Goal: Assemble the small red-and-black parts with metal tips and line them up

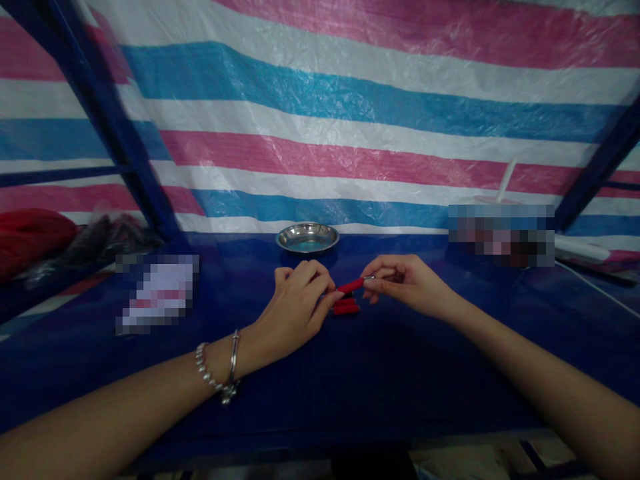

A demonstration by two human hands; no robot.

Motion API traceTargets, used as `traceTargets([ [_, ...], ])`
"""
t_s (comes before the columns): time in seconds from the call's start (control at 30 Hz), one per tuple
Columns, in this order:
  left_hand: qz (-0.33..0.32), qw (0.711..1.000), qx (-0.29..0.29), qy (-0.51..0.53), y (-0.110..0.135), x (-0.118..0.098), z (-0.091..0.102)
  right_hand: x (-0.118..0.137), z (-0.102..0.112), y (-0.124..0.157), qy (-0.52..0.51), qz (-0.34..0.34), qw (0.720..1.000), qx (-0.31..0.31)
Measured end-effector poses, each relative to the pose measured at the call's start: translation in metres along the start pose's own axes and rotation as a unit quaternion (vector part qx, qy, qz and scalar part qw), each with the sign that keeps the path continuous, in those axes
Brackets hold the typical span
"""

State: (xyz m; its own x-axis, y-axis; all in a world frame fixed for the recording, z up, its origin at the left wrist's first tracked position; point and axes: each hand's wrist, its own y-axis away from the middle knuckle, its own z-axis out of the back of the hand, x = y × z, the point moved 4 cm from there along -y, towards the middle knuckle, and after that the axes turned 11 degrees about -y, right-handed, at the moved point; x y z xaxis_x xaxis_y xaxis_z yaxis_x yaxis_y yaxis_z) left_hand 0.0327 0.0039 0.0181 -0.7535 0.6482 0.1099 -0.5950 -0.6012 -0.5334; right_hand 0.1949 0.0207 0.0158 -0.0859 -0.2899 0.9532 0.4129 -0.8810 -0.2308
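A slim red rod with a silver end (351,286) is held between my two hands above the blue table. The thumb and fingers of my left hand (303,298) pinch its left end. My right hand (404,283) has the silver end between thumb and fingertips. Just below, close to my left thumb, another red piece (346,307) lies on the table, partly covered by that hand. The dark bit between the two red things is too small to make out.
A shallow round metal dish (308,238) stands behind my hands on the blue table (390,373). A blurred white packet (163,290) lies at left. Pixelated items (500,233) and a white cable (597,287) are at right. Blue posts (107,127) frame a striped sheet.
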Motion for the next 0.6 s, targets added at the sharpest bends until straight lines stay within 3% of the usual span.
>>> traceTargets([
  [0.17,0.001,1.0,-0.004,-0.001,-0.0003,-0.0002,0.0001,0.0003,-0.0012,0.0005,0.041,0.013,0.999,0.021],
  [0.6,0.009,1.0,-0.004,-0.004,0.0006,0.0006,0.0008,0.0016,0.0005,0.0004,0.023,0.015,1.0,-0.009],
])
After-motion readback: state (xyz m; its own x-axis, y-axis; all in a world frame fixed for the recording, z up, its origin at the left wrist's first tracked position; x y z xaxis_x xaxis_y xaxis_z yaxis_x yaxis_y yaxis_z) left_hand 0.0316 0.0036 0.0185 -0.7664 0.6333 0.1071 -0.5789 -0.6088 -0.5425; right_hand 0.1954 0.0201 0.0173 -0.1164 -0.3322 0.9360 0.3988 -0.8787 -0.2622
